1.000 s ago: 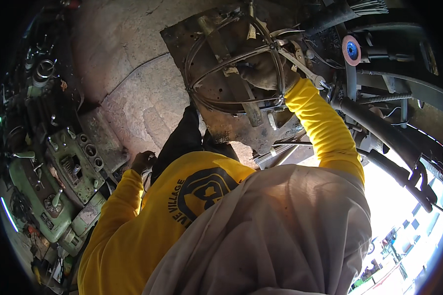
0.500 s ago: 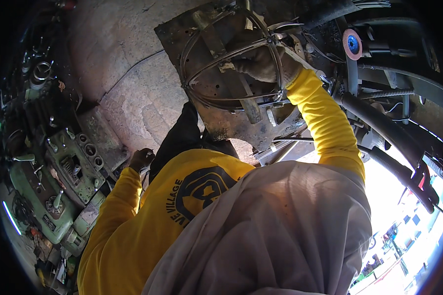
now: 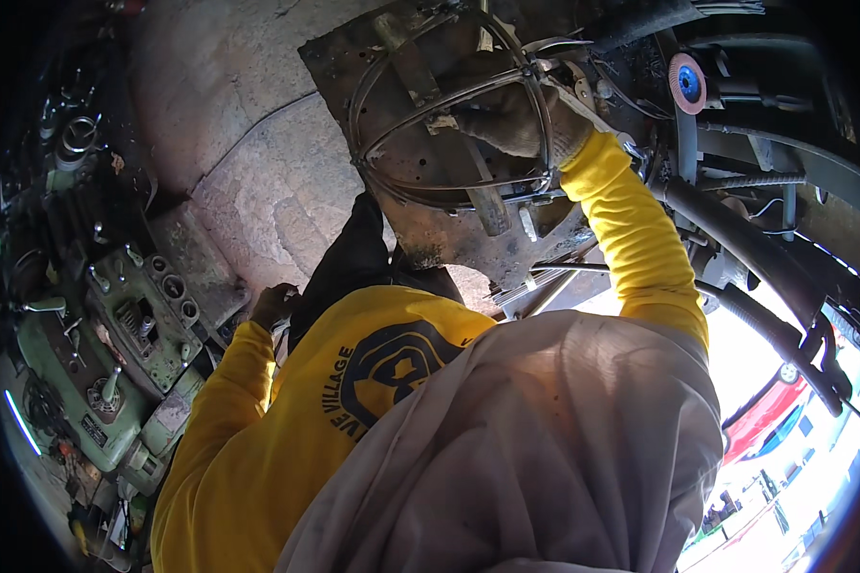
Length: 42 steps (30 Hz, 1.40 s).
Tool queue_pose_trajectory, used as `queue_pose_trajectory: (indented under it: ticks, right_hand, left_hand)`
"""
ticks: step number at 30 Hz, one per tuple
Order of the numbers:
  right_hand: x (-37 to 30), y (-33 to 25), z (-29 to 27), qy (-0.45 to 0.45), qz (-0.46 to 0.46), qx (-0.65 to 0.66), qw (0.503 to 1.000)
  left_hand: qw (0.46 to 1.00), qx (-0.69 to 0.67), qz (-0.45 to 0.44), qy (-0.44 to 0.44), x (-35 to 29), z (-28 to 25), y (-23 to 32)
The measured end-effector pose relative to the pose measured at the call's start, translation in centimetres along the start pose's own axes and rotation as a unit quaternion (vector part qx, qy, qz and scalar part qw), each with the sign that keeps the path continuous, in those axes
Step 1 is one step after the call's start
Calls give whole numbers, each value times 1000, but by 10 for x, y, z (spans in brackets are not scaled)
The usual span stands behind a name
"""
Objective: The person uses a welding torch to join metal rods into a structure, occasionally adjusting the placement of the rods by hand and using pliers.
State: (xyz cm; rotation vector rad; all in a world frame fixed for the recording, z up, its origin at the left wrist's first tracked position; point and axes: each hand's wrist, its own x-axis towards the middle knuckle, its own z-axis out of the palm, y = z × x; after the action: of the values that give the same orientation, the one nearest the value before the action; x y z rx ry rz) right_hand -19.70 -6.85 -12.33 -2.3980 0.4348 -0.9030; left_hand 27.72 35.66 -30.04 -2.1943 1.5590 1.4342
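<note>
A cage of bent steel rods (image 3: 360, 107), rounded like a basket frame, sits on a dark, rusty metal plate (image 3: 420, 239) with holes in it. My gloved right hand (image 3: 518, 122) reaches in among the rods from the right, one rod crossing over it. Its fingers are bent, and their tips meet a small pale piece (image 3: 440, 123) beside a flat steel bar (image 3: 487, 201) lying across the plate. What the fingers hold is unclear in the shadow. Down by my left thigh, my left hand (image 3: 275, 304) hangs near a green machine; its fingers are too dark to read.
The green machine (image 3: 105, 382) with levers and knobs stands at the left. Locking pliers (image 3: 581, 88) lie by the cage's right side. Beyond are a pink-and-blue flap disc (image 3: 687, 84), a black tube (image 3: 736, 239) and several metal bars. A cable (image 3: 258, 129) crosses the floor.
My right hand and the cage have shifted only slightly in view. A red vehicle has come into sight in the bright opening at the lower right. My left hand stays by my thigh.
</note>
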Motion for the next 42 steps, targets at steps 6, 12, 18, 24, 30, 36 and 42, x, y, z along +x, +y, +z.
queue_pose_trajectory:
  ticks: [6, 12, 18, 24, 30, 36, 42]
  right_hand:
    - [9, -9, -2, -64, 92, -11, 994]
    - [2, -5, -1, -51, 50, 20, 997]
    - [8, -6, -2, -74, 102, 28, 992]
    - [-2, 12, 0, -78, 12, 44, 996]
    - [0, 0, -1, -26, 24, -31, 999]
    - [5, -5, 1, -68, 119, 48, 989]
    - [13, -2, -5, -60, 16, 12, 998]
  left_hand:
    - [1000, -21, -5, -11, 4, 3, -11]
    - [1000, -18, -12, -18, 3, 3, -11]
    - [999, 32, -11, -21, 6, 2, -2]
    - [1000, 16, -5, -24, 5, -2, -2]
    - [999, 23, -8, -31, 9, 3, 0]
    - [999, -9, 32, -8, 12, 1, -1]
    - [999, 25, 21, -10, 7, -1, -5]
